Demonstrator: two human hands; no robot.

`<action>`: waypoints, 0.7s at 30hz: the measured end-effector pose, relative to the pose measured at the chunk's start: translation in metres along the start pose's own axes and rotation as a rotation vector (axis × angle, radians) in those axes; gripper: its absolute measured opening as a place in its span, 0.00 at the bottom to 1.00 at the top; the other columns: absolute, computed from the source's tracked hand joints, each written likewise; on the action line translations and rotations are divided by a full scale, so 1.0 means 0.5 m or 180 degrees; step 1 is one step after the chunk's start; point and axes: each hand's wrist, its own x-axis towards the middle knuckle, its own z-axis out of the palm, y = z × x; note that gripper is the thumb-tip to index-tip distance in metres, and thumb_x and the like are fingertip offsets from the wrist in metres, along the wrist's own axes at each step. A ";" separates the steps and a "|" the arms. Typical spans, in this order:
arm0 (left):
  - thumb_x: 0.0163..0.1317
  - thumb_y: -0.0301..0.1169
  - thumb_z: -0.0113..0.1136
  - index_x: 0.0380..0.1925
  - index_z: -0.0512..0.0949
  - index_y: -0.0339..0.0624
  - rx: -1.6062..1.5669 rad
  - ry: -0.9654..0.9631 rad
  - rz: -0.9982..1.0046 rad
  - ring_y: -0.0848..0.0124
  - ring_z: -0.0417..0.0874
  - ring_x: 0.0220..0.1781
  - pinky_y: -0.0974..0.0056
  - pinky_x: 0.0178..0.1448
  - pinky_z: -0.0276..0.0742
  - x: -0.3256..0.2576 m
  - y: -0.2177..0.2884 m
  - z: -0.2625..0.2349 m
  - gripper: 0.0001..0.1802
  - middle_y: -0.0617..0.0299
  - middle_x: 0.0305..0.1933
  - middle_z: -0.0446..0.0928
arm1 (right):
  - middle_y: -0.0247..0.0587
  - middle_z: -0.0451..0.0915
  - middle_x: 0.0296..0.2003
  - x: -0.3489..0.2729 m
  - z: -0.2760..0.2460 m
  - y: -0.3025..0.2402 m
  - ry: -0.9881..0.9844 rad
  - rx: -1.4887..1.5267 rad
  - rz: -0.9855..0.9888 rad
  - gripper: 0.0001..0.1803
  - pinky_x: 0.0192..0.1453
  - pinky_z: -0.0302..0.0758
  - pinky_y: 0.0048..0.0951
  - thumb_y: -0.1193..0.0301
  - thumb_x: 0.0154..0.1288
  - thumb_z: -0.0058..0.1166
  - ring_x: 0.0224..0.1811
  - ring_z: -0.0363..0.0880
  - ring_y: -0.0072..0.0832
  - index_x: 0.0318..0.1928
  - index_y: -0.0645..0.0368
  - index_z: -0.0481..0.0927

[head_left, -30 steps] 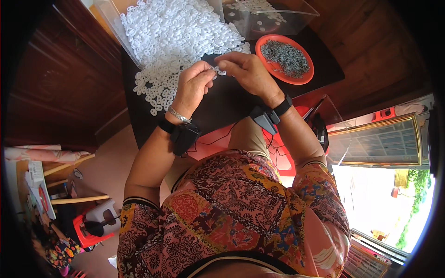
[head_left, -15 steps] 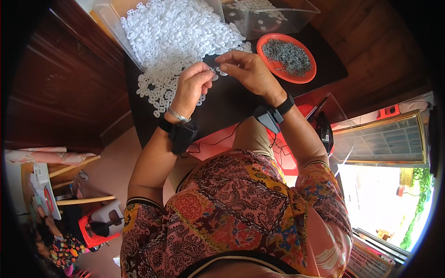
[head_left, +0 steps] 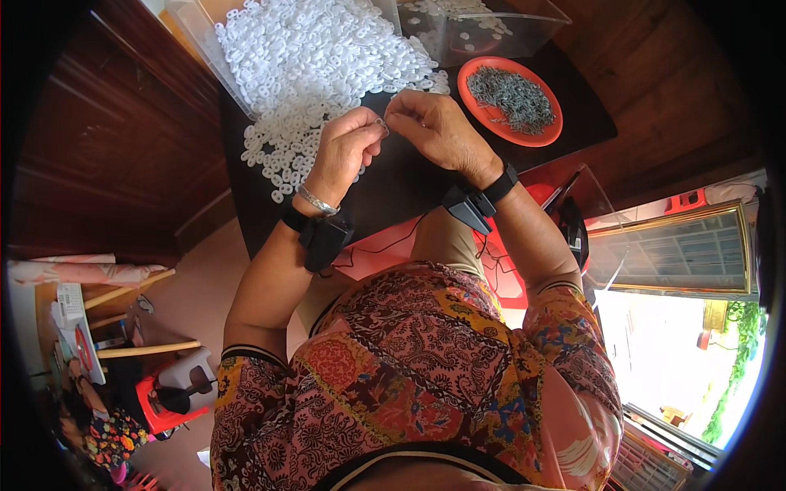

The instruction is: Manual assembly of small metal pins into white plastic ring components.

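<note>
My left hand (head_left: 350, 146) is closed in a pinch, with a small white oval piece (head_left: 381, 123) at the tips of thumb and forefinger. Right beside it, fingertips almost touching, my right hand (head_left: 435, 129) is also pinched. Whatever sits between its thumb and forefinger is too small or hidden to make out. Loose white oval pieces with holes (head_left: 282, 151) spread over the dark table (head_left: 393, 184) to the left, spilling from a large heap (head_left: 315, 53) of the same pieces. On the right, an orange-red plate (head_left: 550, 135) holds many small grey metal pieces (head_left: 514, 98).
A clear plastic bin (head_left: 187, 37) lies around the heap, and another clear bin (head_left: 491, 41) stands at the far right with white pieces showing. A red stool (head_left: 168, 413) and another person (head_left: 115, 438) are at lower left. Thin cables (head_left: 385, 260) hang below the table edge.
My right hand has closed its thumb and forefinger and come up against the left fingertips. Before, its fingers were apart. The left hand has shifted slightly right.
</note>
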 end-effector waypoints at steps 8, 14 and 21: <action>0.61 0.34 0.50 0.25 0.75 0.40 -0.0032 0.0016 -0.0043 0.82 0.66 0.21 0.76 0.24 0.60 -0.002 -0.002 0.007 0.11 0.69 0.20 0.69 | 0.46 0.79 0.25 0.002 0.004 -0.002 0.0064 -0.0275 -0.0243 0.07 0.33 0.73 0.33 0.70 0.57 0.51 0.28 0.79 0.39 0.32 0.62 0.78; 0.62 0.34 0.50 0.25 0.74 0.39 -0.0040 0.0039 -0.0063 0.81 0.65 0.21 0.76 0.25 0.58 -0.002 0.000 0.009 0.11 0.69 0.20 0.68 | 0.46 0.78 0.25 0.002 0.007 -0.002 0.0031 -0.0376 -0.0291 0.08 0.33 0.72 0.32 0.70 0.58 0.50 0.28 0.77 0.37 0.32 0.63 0.77; 0.57 0.32 0.53 0.23 0.74 0.40 -0.0310 0.0482 0.0374 0.81 0.66 0.19 0.76 0.23 0.60 0.021 -0.007 -0.029 0.08 0.69 0.18 0.69 | 0.36 0.77 0.26 0.032 -0.035 0.006 0.0162 -0.0496 -0.0147 0.11 0.34 0.70 0.22 0.67 0.64 0.51 0.29 0.73 0.20 0.38 0.63 0.78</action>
